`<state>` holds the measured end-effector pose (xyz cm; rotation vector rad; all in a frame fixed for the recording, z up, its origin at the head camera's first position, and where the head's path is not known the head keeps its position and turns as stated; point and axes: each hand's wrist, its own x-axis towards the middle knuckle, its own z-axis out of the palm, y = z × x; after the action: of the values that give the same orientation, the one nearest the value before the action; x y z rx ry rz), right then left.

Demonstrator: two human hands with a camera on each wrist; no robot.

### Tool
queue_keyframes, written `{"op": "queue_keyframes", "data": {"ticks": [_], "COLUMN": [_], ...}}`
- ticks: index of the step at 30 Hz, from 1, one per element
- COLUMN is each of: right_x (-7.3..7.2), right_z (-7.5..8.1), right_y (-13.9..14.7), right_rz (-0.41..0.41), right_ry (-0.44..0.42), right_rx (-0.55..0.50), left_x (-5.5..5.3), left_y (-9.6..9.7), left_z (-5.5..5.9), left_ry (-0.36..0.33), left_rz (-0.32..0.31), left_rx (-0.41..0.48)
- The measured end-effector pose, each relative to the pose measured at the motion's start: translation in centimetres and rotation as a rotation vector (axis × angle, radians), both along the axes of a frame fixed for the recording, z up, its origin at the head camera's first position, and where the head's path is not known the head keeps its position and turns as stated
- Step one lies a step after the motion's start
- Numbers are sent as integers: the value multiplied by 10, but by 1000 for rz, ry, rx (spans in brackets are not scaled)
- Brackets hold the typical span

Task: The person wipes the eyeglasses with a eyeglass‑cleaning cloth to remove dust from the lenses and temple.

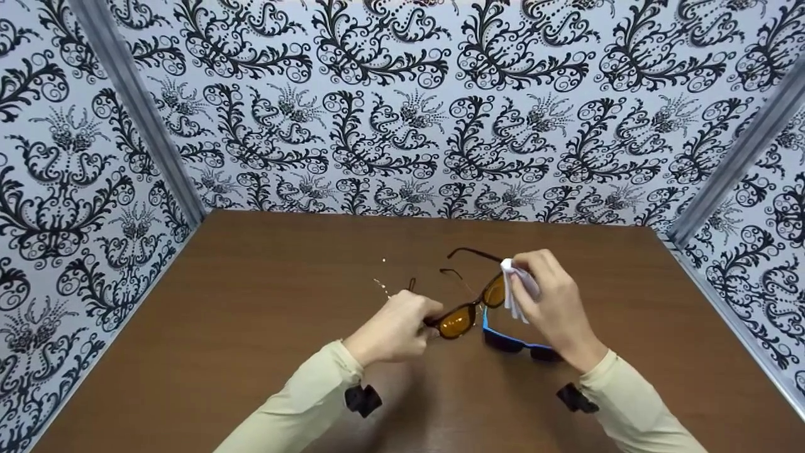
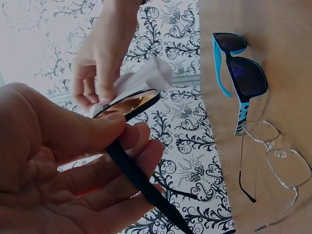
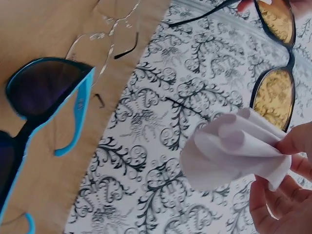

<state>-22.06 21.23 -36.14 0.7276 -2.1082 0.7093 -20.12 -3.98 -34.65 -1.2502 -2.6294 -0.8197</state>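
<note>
My left hand [image 1: 396,327] pinches a pair of amber-lensed sunglasses [image 1: 458,322] by one end of the dark frame, thumb and index finger at the hinge. The sunglasses are up off the table, their temples unfolded. In my right hand [image 1: 550,302] is a white cloth [image 1: 522,286], bunched between thumb and fingers at the far lens. The right wrist view has this crumpled cloth [image 3: 229,151] overlapping the lower edge of that lens [image 3: 273,95]. From the left wrist, the thumb lies along the rim and the dark temple [image 2: 141,183] runs down past the fingers.
Blue-and-black sunglasses [image 2: 248,77] lie on the brown table [image 1: 302,264] below the right hand. Beside them rest thin wire-framed eyeglasses [image 2: 268,145], partly hidden by the left hand in the head view. Patterned walls [image 1: 390,138] enclose the table's back and sides.
</note>
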Motion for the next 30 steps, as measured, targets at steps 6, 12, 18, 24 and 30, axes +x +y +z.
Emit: {"op": "queue_keyframes", "data": {"ticks": [6, 12, 18, 24, 30], "right_x": [9, 15, 10, 3, 5], "right_z": [-5, -23, -29, -13, 0], "right_y": [-16, -16, -3, 1, -11], "right_rz": [71, 106, 26, -32, 43], "right_ry": [55, 88, 44, 0, 44], "right_rx": [138, 194, 133, 21, 34], "left_x": [-1, 1, 3, 4, 3], "left_y": [2, 0, 0, 2, 4], "left_z": [-5, -11, -12, -10, -9], "left_ry": [12, -17, -49, -22, -26], "left_rz": [20, 53, 43, 30, 51], "left_rx": [60, 77, 65, 37, 78]}}
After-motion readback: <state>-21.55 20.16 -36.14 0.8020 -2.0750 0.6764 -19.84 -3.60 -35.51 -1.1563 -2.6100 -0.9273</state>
